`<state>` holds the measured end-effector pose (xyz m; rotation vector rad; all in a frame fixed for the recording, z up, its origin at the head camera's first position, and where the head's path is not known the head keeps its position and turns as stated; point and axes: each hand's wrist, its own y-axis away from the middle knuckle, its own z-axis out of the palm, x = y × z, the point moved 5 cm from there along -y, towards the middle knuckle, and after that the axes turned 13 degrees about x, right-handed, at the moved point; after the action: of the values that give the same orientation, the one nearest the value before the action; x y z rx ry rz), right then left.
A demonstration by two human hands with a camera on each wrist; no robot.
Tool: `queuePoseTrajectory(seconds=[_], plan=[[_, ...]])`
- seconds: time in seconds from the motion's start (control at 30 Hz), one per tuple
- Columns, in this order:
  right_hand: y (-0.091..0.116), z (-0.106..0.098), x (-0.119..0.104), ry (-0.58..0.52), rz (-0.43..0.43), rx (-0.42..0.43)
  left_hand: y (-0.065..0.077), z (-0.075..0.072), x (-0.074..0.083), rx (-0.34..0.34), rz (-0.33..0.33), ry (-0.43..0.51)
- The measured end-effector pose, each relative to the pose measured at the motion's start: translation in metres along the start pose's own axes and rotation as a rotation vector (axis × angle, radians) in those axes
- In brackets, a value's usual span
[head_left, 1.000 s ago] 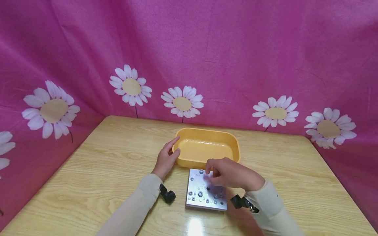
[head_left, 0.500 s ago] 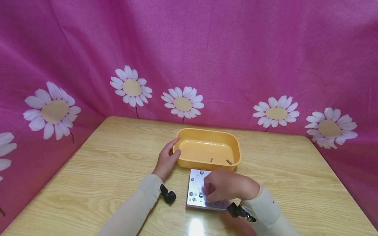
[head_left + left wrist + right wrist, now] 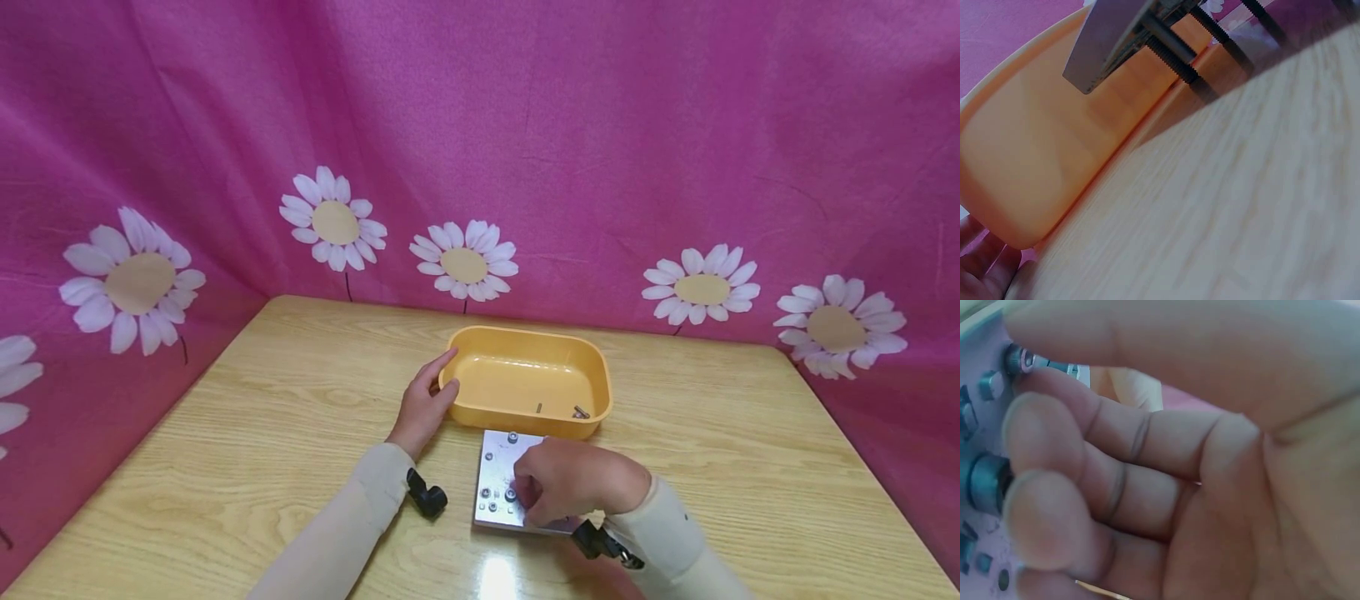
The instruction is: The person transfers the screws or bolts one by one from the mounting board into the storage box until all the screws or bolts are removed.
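A silvery metal plate (image 3: 498, 467) stands in front of a yellow plastic tray (image 3: 517, 383), with several socket head screws standing in its face. My right hand (image 3: 581, 477) is over the plate's right half. In the right wrist view its thumb and index finger pinch a small socket head screw (image 3: 1019, 359) at the plate's face, the other fingers curled beside a larger screw head (image 3: 988, 484). My left hand (image 3: 422, 408) holds the tray's left end, thumb at the near corner. Screw shanks (image 3: 1172, 60) stick out under the plate in the left wrist view.
Loose screws (image 3: 581, 412) lie in the tray's near right corner, and a short one (image 3: 539, 408) lies left of them. All stands on a wooden table (image 3: 315, 392). A pink curtain (image 3: 585, 125) with daisies closes off the back and sides.
My right hand has moved from the plate's far edge toward its near right part and now pinches a screw. Loose screws have come into sight in the tray. My left hand has stayed put.
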<state>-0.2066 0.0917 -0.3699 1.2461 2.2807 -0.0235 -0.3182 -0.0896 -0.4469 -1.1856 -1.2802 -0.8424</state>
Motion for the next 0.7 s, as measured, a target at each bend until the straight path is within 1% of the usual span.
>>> queuePoseTrajectory(seconds=[0.13,0.2,0.27,0.43,0.57,0.7], plan=[[0.000,0.001,0.001,0.000,0.025,-0.006,0.000,0.000,0.002,-0.008,0.001,0.015],[0.000,0.001,0.001,0.003,0.039,-0.007,0.001,0.000,0.005,-0.014,-0.001,0.015],[-0.001,0.001,0.002,0.003,0.054,-0.011,0.006,-0.002,0.014,-0.022,0.002,0.010],[-0.001,0.002,0.002,0.007,0.063,-0.010,0.017,-0.006,0.038,-0.034,0.012,-0.013],[-0.002,0.002,0.002,0.007,0.048,-0.002,0.021,-0.007,0.044,-0.035,0.017,-0.025],[-0.001,0.002,0.002,0.009,0.034,0.002,0.020,-0.007,0.042,-0.037,0.001,-0.019]])
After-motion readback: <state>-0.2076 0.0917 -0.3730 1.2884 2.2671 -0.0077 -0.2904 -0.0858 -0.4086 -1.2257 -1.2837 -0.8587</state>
